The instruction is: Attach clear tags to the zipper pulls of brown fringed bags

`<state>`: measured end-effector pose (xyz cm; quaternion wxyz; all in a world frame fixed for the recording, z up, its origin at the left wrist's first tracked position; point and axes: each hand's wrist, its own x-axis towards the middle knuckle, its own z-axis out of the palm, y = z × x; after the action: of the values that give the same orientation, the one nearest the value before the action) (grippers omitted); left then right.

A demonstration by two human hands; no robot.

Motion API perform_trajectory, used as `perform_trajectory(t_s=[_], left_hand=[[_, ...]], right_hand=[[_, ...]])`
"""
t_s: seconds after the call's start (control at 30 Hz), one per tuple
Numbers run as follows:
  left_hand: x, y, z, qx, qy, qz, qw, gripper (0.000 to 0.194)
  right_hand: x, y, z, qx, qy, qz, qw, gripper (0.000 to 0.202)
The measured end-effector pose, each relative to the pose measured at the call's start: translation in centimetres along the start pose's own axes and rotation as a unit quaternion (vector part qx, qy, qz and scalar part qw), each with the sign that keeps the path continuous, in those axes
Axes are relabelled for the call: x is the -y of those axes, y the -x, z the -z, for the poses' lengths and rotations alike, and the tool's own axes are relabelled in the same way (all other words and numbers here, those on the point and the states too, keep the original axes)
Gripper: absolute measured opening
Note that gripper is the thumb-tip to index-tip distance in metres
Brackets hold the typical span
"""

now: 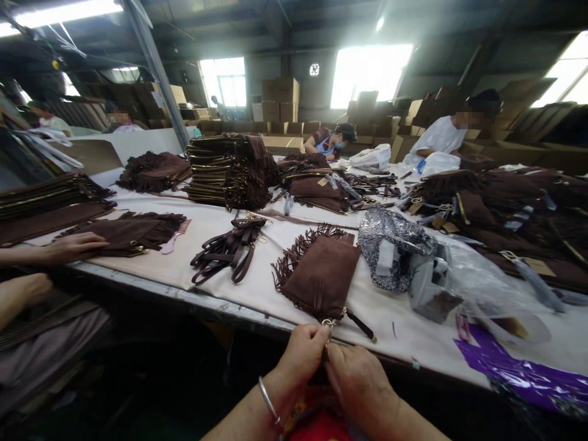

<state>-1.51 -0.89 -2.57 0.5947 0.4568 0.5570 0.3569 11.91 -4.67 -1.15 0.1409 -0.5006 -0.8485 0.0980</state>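
Note:
A brown fringed pouch (324, 272) lies on the table before me, with one corner at the front edge. At that corner is a gold-coloured metal clasp (327, 323), pinched between the fingers of my left hand (303, 352), which wears a silver bangle at the wrist. My right hand (361, 376) is closed right beside it, its fingertips at the lower part of the clasp; what lies inside its fingers is mostly hidden. A short dark zip pull (361, 324) hangs from the pouch to the right. Left of the pouch lies a bundle of brown straps (229, 248).
A tall stack of brown pouches (225, 171) stands behind the straps. To the right are a patterned bag (390, 245), clear plastic, purple film (519, 367) and heaped tagged pouches (519, 208). At left, another person's hand (76, 246) rests by a fringed pouch and pink comb (176, 237).

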Motion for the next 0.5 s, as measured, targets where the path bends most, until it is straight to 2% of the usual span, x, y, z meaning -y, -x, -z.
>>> perform_trajectory(t_s=[0.13, 0.2, 0.27, 0.37, 0.5], left_hand=[[-0.4, 0.3, -0.4, -0.048, 0.014, -0.017, 0.999, 0.053], [-0.5, 0.4, -0.5, -0.061, 0.049, -0.01, 0.997, 0.055], [-0.5, 0.4, -0.5, -0.042, 0.096, 0.009, 0.994, 0.055], [-0.3, 0.3, -0.4, -0.002, 0.146, 0.029, 0.989, 0.054], [0.0, 0.0, -0.4, 0.016, 0.201, 0.042, 0.979, 0.051]], right_hand=[[0.1, 0.1, 0.9, -0.012, -0.146, -0.063, 0.987, 0.019], [0.1, 0.1, 1.3, -0.008, -0.23, -0.118, 0.966, 0.019], [0.0, 0.1, 1.5, 0.014, -0.304, -0.171, 0.937, 0.019], [-0.3, 0.0, 1.5, 0.05, -0.426, -0.212, 0.878, 0.033], [-0.9, -0.1, 0.9, 0.097, -0.615, -0.224, 0.75, 0.043]])
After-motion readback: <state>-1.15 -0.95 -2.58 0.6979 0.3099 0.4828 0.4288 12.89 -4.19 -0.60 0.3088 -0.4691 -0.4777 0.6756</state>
